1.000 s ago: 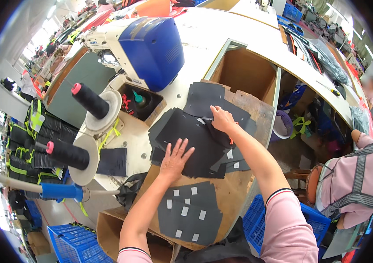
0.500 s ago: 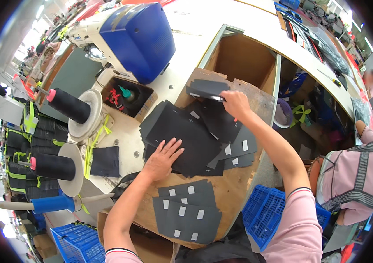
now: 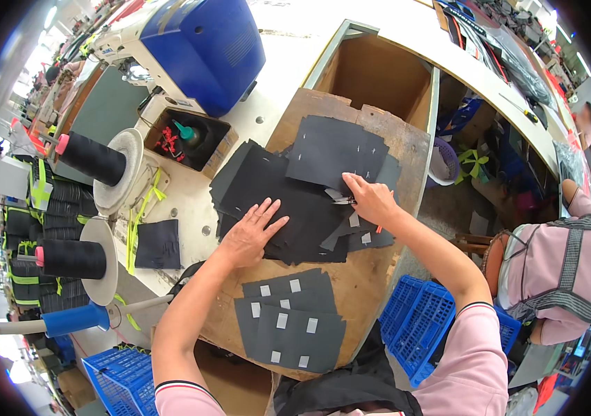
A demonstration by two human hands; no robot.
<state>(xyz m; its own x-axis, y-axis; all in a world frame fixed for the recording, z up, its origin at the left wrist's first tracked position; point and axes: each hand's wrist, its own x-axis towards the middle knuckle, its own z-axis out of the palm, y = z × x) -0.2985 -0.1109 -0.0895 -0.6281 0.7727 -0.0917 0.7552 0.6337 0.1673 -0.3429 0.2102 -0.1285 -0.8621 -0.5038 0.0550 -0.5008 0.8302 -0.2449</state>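
My left hand (image 3: 248,236) lies with fingers spread on a pile of black fabric panels (image 3: 309,225) on the wooden board. My right hand (image 3: 372,201) is closed around a small silver metal tool (image 3: 341,198); its exact kind is hard to make out. A fingertip of that hand touches the lower edge of a black panel (image 3: 327,156) bearing small pale marks, which lies flat over the far part of the pile. Below the pile, dark grey panels with small white patches (image 3: 292,322) overlap on the board.
A blue-and-white sewing machine (image 3: 202,52) stands at the far left, near an open box (image 3: 191,142) with a green-topped bottle. Black thread cones (image 3: 94,158) are at the left. An open compartment (image 3: 379,76) lies beyond the board (image 3: 406,159). Blue crates (image 3: 413,326) and a person (image 3: 559,277) are at the right.
My right hand has moved nearer with the tool. The dark panel, folded up at the far end before, now lies flat across the pile. My left hand stays on the pile; the view has shifted slightly.
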